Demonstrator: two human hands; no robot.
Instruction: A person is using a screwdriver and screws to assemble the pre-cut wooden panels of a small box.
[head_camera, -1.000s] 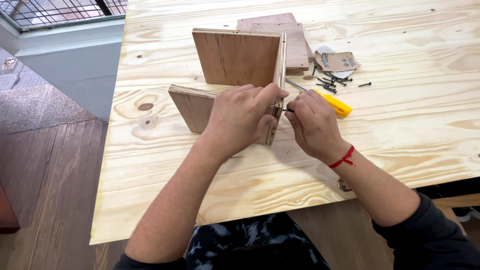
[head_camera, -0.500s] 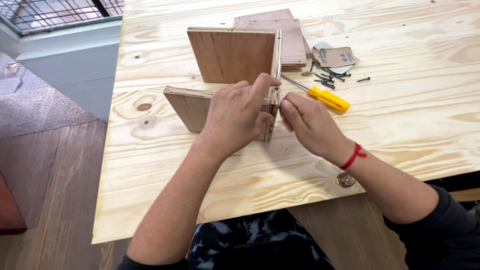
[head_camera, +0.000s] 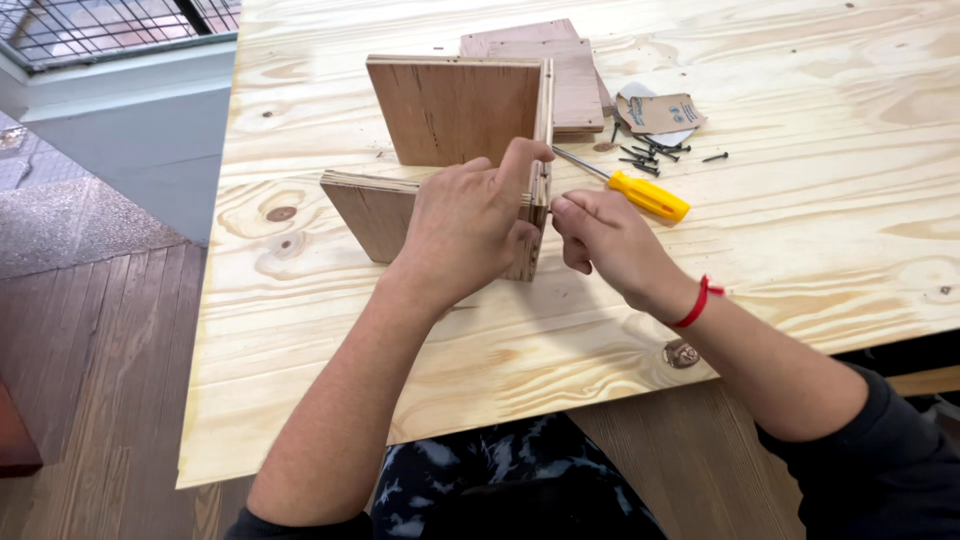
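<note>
Three plywood panels stand on edge in a U shape on the pale wooden table (head_camera: 800, 220): a back panel (head_camera: 450, 105), a near panel (head_camera: 360, 205) and a narrow side panel (head_camera: 544, 100) joining them. My left hand (head_camera: 470, 225) grips the corner where the near and side panels meet, index finger hooked over the side panel's top. My right hand (head_camera: 600, 235), with a red band at the wrist, has its fingertips pinched against the side panel's outer face. Whether something small is between the fingertips stays hidden.
A yellow-handled screwdriver (head_camera: 650, 195) lies just beyond my right hand. Behind it are several loose dark screws (head_camera: 645, 155) and a torn brown paper packet (head_camera: 660, 112). More flat boards (head_camera: 575, 80) are stacked behind the panels. The table's left edge drops to a wooden floor (head_camera: 90, 380).
My right hand has shifted slightly toward the side panel, fingertips now against it. My left index finger has lifted onto the panel's top edge. The panels have stayed in place.
</note>
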